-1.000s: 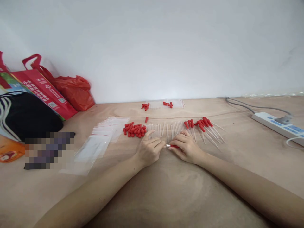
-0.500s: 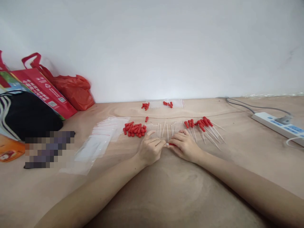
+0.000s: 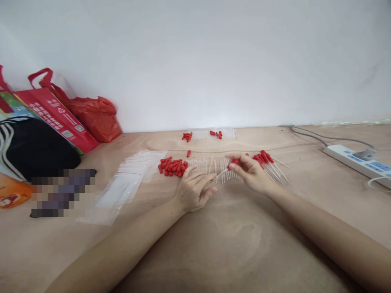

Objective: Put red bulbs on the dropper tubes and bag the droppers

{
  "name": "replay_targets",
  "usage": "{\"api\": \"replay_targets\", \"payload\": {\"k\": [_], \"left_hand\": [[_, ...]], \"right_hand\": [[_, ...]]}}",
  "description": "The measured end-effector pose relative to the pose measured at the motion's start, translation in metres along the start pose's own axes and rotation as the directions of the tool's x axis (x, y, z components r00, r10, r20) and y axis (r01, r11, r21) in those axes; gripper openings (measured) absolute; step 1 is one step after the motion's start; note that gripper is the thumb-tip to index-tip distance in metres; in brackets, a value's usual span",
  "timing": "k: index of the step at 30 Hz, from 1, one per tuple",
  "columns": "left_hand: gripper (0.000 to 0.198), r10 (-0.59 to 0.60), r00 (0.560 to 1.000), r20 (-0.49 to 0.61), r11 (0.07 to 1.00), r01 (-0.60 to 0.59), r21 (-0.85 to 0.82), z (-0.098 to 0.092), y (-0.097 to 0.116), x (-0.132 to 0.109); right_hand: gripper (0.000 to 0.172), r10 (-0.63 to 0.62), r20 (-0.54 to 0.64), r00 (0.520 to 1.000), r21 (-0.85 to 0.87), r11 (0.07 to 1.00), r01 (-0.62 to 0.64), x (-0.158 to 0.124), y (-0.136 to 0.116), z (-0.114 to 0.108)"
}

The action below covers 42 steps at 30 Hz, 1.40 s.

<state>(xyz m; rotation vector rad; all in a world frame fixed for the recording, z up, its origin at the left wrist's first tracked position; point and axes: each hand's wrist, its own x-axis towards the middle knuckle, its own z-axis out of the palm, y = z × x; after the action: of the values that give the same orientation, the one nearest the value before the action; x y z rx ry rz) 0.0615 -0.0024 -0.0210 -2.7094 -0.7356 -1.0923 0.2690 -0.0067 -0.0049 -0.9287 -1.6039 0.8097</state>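
Note:
My right hand (image 3: 252, 173) pinches a dropper (image 3: 233, 162) by its red rubber bulb, its clear tube slanting down to the left. Fingers apart, my left hand (image 3: 197, 187) hovers low over the table with nothing in it. Just beyond it lies a heap of red rubber bulbs (image 3: 173, 166). Clear glass tubes (image 3: 198, 165) are laid out in a row behind both hands. To the right of my right hand rest several droppers (image 3: 265, 156) with red bulbs fitted; my hand partly hides this group.
Clear zip bags (image 3: 128, 179) lie to the left. Near the wall, more red bulbs (image 3: 187, 136) sit by another plastic bag (image 3: 200, 133). A power strip (image 3: 360, 162) with cables is at the right; red bags (image 3: 94, 118) and a black bag (image 3: 39, 146) stand at the left.
My right hand has lifted away to the right and up, carrying the dropper. My left hand has let go of the tube and its fingers have spread.

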Motion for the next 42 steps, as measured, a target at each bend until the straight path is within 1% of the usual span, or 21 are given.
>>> {"api": "replay_targets", "payload": {"k": [2,3,5,7,8,10,12,14,16,19,22,24,26,28,30,32,35,38,42], "left_hand": [[0.025,-0.027,0.999,0.034,1.0,0.027,0.004,-0.001,-0.001,0.0],[0.024,-0.039,0.998,0.047,0.999,0.039,0.012,0.0,-0.001,0.0],[0.022,-0.056,0.996,0.068,0.998,0.054,0.029,0.001,-0.002,0.0],[0.02,-0.059,0.995,0.081,0.998,0.056,0.032,0.002,-0.002,0.0],[0.02,-0.058,0.995,0.084,0.998,0.055,0.031,0.003,-0.002,0.0],[0.019,-0.055,0.995,0.088,0.998,0.053,0.029,0.003,-0.002,0.0],[0.018,-0.056,0.994,0.093,0.998,0.053,0.03,0.003,-0.002,0.001],[0.017,-0.055,0.994,0.095,0.998,0.053,0.03,0.003,-0.002,0.001],[0.017,-0.054,0.994,0.098,0.998,0.051,0.028,0.003,-0.002,0.001],[0.017,-0.044,0.993,0.108,0.999,0.042,0.026,0.003,-0.003,0.001],[0.016,-0.031,0.993,0.112,0.999,0.028,0.024,0.004,-0.003,0.0],[0.016,-0.03,0.993,0.112,0.999,0.027,0.025,0.005,-0.003,0.0],[0.016,-0.039,0.993,0.113,0.999,0.036,0.03,0.004,-0.002,0.0],[0.016,-0.063,0.991,0.117,0.997,0.058,0.044,0.004,-0.002,0.0],[0.016,-0.09,0.989,0.119,0.994,0.083,0.069,0.005,-0.003,0.0],[0.016,-0.111,0.987,0.114,0.99,0.1,0.095,0.005,-0.003,0.0],[0.016,-0.131,0.986,0.103,0.985,0.118,0.125,0.006,-0.004,0.0],[0.015,-0.155,0.984,0.091,0.979,0.14,0.148,0.006,-0.004,0.0],[0.016,-0.175,0.981,0.085,0.971,0.158,0.178,0.006,-0.004,0.0]], "right_hand": [[0.032,0.057,-0.108,0.992,0.031,0.998,-0.054,0.011,-0.004,-0.026],[0.033,0.088,-0.161,0.983,0.025,0.996,-0.085,0.017,-0.005,-0.042],[0.029,0.12,-0.24,0.963,-0.049,0.99,-0.136,0.024,-0.005,-0.075],[0.025,0.19,-0.234,0.953,-0.198,0.951,-0.238,0.027,0.0,-0.101],[0.024,0.213,-0.257,0.943,-0.292,0.913,-0.286,0.027,0.004,-0.11],[0.023,0.252,-0.269,0.93,-0.478,0.804,-0.355,0.025,0.014,-0.119],[0.021,0.248,-0.26,0.933,-0.637,0.682,-0.359,0.023,0.025,-0.12],[0.021,0.216,-0.243,0.946,-0.745,0.582,-0.325,0.021,0.034,-0.117],[0.022,0.188,-0.234,0.954,-0.805,0.512,-0.298,0.02,0.041,-0.115],[0.024,0.2,-0.232,0.952,-0.853,0.429,-0.298,0.019,0.046,-0.115],[0.026,0.162,-0.227,0.96,-0.884,0.381,-0.273,0.02,0.045,-0.114],[0.027,0.099,-0.168,0.981,-0.897,0.398,-0.194,0.021,0.042,-0.11],[0.027,0.053,-0.076,0.996,-0.911,0.402,-0.091,0.021,0.038,-0.103],[0.025,0.051,0.005,0.999,-0.94,0.342,-0.013,0.021,0.035,-0.095],[0.022,0.075,0.049,0.996,-0.97,0.242,0.03,0.02,0.034,-0.087],[0.023,0.1,0.055,0.993,-0.987,0.157,0.039,0.019,0.037,-0.081],[0.027,0.124,0.016,0.992,-0.997,0.076,0.006,0.019,0.043,-0.074],[0.027,0.147,-0.015,0.989,-0.998,0.05,-0.023,0.019,0.049,-0.071],[0.026,0.12,0.0,0.993,-0.999,0.042,-0.005,0.019,0.052,-0.07]]}}
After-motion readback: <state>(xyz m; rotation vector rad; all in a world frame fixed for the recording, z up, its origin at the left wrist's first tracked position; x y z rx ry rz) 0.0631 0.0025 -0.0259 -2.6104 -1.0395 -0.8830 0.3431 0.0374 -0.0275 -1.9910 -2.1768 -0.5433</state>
